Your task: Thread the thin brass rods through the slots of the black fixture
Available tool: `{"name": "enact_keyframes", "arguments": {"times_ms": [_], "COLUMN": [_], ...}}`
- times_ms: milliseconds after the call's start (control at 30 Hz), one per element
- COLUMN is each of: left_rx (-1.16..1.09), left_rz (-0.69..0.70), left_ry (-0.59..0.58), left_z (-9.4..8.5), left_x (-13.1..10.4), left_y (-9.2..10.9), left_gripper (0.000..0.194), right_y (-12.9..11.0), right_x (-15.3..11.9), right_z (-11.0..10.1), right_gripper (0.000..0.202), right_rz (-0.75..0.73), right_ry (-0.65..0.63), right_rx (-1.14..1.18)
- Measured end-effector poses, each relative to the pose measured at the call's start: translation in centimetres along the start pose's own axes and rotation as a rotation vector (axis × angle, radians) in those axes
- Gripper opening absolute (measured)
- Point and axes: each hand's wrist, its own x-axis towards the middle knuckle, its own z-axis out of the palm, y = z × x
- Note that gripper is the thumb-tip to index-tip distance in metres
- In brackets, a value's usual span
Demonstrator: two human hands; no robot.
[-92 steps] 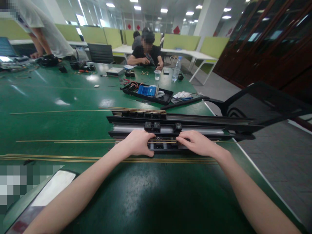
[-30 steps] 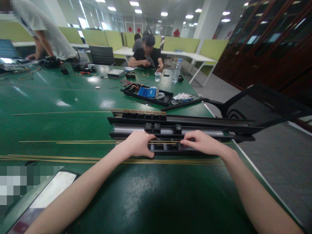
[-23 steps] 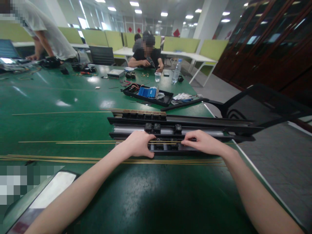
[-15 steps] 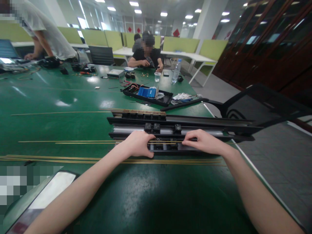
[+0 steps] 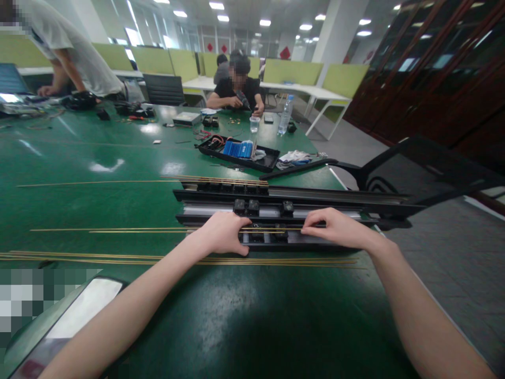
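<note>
Nearest me on the table lies a long black channel rail point(image 5: 311, 245) with black blocks point(image 5: 281, 232) inside it. My left hand point(image 5: 221, 231) straddles that rail, thumb at its near edge and fingers at the far edge, partly covering a block. Just right of the blocks, my right hand point(image 5: 327, 227) is closed in a pinch on a thin brass rod point(image 5: 294, 229). This rod runs left along the rail and past my left hand. A second brass rod point(image 5: 138, 231) lies close beside it.
Behind are more black rails point(image 5: 335, 196) with blocks and rods. Loose brass rods point(image 5: 276, 262) lie in front. Farther back are a black tray point(image 5: 268, 162), a bottle point(image 5: 285, 116) and a person point(image 5: 236, 92) holding a power tool. A chair point(image 5: 430, 168) stands right.
My right hand has shifted slightly to the right along the rail, still pinching. My left hand stays in place on the rail.
</note>
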Motion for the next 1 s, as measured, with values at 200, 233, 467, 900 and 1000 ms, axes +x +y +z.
{"name": "enact_keyframes", "arguments": {"times_ms": [200, 233, 467, 900, 1000], "left_rx": [0.009, 0.011, 0.019, 0.030, 0.032], "left_rz": [-0.009, -0.010, -0.005, -0.022, -0.020], "left_ry": [-0.006, -0.005, -0.001, -0.011, -0.003], "left_z": [0.1, 0.1, 0.2, 0.2, 0.3], "left_x": [0.0, 0.0, -0.1, -0.3, -0.3], "left_y": [0.0, 0.0, -0.1, 0.2, 0.1], "left_gripper": [0.068, 0.069, 0.069, 0.062, 0.062], "right_y": [0.9, 1.0, 1.3, 2.4, 2.6], "right_x": [-0.3, -0.4, -0.6, -0.5, -0.5], "right_z": [-0.5, -0.6, -1.0, -1.1, -1.1], "right_gripper": [0.041, 0.041, 0.043, 0.048, 0.048], "right_rz": [0.047, 0.056, 0.111, 0.146, 0.156], "right_ry": [0.003, -0.001, -0.030, -0.082, -0.089], "right_rx": [-0.039, -0.045, -0.064, -0.008, -0.002]}}
